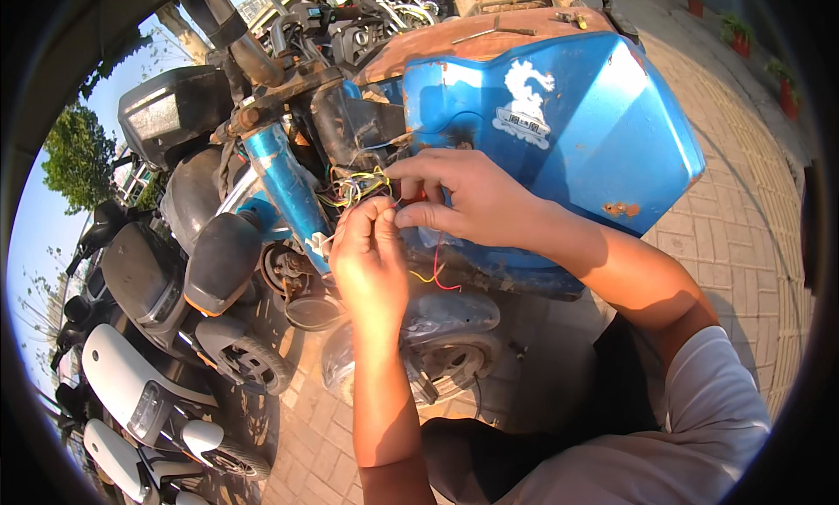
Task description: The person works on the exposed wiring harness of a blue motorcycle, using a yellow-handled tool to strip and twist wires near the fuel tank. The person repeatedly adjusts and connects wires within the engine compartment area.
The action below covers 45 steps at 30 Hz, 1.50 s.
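Observation:
My left hand [370, 252] is closed in a pinch, thumb against fingertips, at a bundle of thin coloured wires [357, 189]. Close on its right, my right hand [463, 195] has its fingers bent and its thumb near the left fingertips, at the same wires. A thin wire seems to run between the two hands, though the fingers hide most of it. Below them dangles a red wire [437, 269] with a yellow one beside it. The bundle comes out between a blue metal tube [288, 186] and a blue body panel [603, 129] of a vehicle.
A wheel [450, 361] lies low under the hands. Parked scooters [144, 387] crowd the left side. A screwdriver-like tool [494, 31] rests on the brown surface [419, 46] behind the panel. Brick paving [734, 217] runs along the right, with potted plants [738, 42] farther off.

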Motion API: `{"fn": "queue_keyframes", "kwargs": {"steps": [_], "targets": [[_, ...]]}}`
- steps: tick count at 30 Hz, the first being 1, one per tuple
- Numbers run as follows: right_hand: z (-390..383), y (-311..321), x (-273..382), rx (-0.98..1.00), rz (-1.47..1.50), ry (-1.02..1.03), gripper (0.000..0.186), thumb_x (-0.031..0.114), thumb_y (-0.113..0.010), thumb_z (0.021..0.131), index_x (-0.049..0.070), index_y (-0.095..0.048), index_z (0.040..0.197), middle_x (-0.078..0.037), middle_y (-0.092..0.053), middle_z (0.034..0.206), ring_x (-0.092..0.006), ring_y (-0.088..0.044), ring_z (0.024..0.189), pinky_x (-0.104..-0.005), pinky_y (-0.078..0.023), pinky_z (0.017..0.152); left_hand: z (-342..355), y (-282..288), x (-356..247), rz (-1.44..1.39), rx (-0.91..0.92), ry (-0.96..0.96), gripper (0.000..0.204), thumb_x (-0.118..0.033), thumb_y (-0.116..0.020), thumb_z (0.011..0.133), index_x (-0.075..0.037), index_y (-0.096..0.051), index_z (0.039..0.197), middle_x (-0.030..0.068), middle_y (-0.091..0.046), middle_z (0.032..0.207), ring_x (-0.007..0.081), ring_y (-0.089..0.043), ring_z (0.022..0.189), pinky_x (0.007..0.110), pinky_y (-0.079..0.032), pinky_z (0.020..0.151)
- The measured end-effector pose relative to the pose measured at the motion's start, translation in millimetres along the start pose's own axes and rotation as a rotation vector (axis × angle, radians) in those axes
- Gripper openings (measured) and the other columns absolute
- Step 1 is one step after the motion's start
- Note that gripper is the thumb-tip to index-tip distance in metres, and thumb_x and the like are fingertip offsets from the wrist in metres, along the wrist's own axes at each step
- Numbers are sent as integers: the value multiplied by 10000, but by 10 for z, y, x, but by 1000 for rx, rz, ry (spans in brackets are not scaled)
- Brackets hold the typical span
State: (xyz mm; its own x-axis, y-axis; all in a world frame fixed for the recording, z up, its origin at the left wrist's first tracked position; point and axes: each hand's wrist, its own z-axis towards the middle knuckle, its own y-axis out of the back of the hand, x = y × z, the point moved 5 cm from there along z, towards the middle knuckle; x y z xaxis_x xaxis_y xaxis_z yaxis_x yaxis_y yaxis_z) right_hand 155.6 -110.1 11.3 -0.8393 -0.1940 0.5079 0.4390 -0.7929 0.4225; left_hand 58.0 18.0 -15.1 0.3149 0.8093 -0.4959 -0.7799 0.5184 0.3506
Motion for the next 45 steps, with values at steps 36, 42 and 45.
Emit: {"fn": "queue_keyframes", "kwargs": {"steps": [36,42,45], "targets": [[-887,-254,-76,-52,391,-259,209,213,-666,937,17,-670,865,-105,-579,721,-252,-597,670,-405,-470,636,-584,92,-416,366,107,-77,156,77,-671,877,-4,-689,1010,146,-676,969,314,-675,853,358,-545,756],[-2285,-1227,-698,1442,474,-451,558,492,-588,992,-33,-686,829,-125,-665,753,-258,-656,717,-398,-517,695,-725,159,-228,63,-76,83,69,16,-700,909,11,-699,977,122,-676,1012,206,-648,886,297,-519,801],[-3458,-1663,-1589,1841,-216,-418,450,462,-706,913,23,-764,995,-143,-729,987,-301,-683,902,-443,-545,748,-821,95,-69,-72,-208,139,122,21,-700,917,10,-703,1039,108,-665,1063,183,-642,893,300,-534,801]]}}
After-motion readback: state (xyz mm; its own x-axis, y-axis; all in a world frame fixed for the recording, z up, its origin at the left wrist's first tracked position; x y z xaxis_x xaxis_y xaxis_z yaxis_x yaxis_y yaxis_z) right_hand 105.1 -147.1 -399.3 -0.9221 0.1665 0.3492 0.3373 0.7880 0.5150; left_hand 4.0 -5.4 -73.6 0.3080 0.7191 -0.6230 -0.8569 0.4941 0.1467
